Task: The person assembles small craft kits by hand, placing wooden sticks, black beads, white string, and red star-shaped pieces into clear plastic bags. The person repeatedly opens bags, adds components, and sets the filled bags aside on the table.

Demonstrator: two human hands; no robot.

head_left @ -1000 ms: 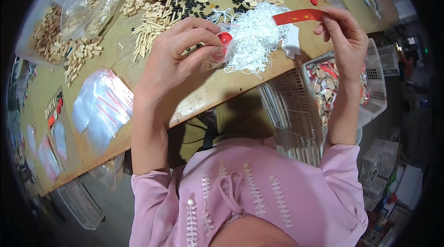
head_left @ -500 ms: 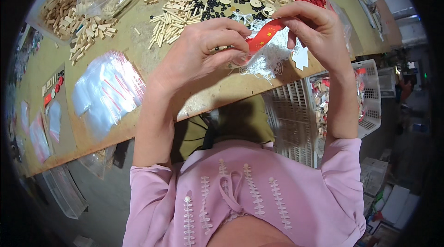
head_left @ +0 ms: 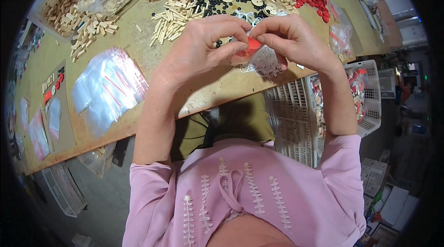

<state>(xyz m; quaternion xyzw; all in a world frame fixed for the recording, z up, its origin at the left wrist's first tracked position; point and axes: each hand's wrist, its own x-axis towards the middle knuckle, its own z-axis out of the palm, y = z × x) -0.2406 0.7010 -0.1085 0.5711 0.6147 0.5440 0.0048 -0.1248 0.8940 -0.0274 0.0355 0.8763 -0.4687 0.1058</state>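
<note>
Above the front of the table, my left hand (head_left: 201, 48) is closed with thumb and fingers pinched on a small clear plastic bag (head_left: 238, 59), mostly hidden by the fingers. A red strip (head_left: 253, 45) lies between my two hands, its lower part at the bag's mouth. My right hand (head_left: 296, 41) pinches the strip's upper end between thumb and forefinger. How far the strip sits inside the bag I cannot tell. Under the hands lies a heap of white string (head_left: 265, 64), partly covered by them.
Wooden sticks (head_left: 172, 24), black rings (head_left: 212, 3), wooden discs (head_left: 257, 2) and red pieces (head_left: 319, 3) lie in piles at the back. Flat clear bags (head_left: 111, 85) are stacked at left, beside a board with sample parts (head_left: 54, 85). A white crate (head_left: 291, 117) stands at right below the table edge.
My right hand has moved left and down toward my left hand. The red strip, curved with yellow stars showing before, now shows less of itself between the fingers.
</note>
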